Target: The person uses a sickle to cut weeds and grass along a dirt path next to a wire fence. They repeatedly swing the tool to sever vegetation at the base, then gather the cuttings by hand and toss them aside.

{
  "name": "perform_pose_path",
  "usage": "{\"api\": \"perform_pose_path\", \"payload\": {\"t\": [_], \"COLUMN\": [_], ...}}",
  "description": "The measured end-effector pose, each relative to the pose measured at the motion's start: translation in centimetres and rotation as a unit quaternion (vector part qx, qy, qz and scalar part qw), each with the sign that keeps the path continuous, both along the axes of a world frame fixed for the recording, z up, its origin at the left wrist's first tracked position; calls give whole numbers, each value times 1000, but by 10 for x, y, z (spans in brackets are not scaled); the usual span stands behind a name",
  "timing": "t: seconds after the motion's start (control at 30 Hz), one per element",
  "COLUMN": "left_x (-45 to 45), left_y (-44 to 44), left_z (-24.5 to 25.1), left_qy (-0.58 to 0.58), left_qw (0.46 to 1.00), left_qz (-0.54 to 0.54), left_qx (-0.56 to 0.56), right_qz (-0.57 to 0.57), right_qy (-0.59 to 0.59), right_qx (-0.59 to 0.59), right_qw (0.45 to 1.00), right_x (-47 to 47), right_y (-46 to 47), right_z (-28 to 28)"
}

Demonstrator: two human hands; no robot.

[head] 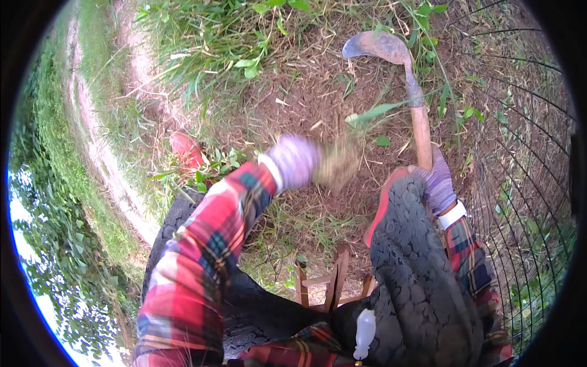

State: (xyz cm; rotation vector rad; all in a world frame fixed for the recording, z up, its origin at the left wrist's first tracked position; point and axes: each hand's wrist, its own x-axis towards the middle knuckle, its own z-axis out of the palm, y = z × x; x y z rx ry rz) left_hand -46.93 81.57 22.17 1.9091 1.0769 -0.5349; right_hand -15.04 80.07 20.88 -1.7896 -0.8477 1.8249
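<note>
My left hand (296,160), in a purple knitted glove, is blurred by motion over the bare soil. From its fingers sticks out a blurred clump of uprooted grass (340,164) with pale, earthy roots. My right hand (438,181), gloved alike, grips the wooden handle (421,133) of a sickle beside my right knee. The curved, rusty sickle blade (380,45) points left above the ground, its tip greyish. A broad green grass blade (378,112) lies between the clump and the sickle's neck.
A black wire fence (523,151) runs along the right side. Under me stands a low wooden stool (337,280). Green grass (215,50) grows at the upper left, near a red shoe (187,149). A dirt track (85,110) bends along the left.
</note>
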Motion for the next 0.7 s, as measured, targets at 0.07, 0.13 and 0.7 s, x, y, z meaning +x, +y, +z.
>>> {"api": "perform_pose_path", "payload": {"t": [0.07, 0.13, 0.7], "left_x": [10, 13, 16], "left_y": [-27, -25, 159], "left_z": [24, 33, -12], "left_qy": [-11, 22, 241], "left_qw": [965, 975, 942], "left_qz": [-211, -193, 100], "left_qx": [-156, -109, 210], "right_qz": [11, 22, -70], "right_qy": [-29, -71, 19], "right_qx": [28, 31, 28], "right_qw": [999, 997, 997], "right_x": [-4, -12, -56], "right_y": [8, 20, 30], "right_z": [5, 10, -17]}}
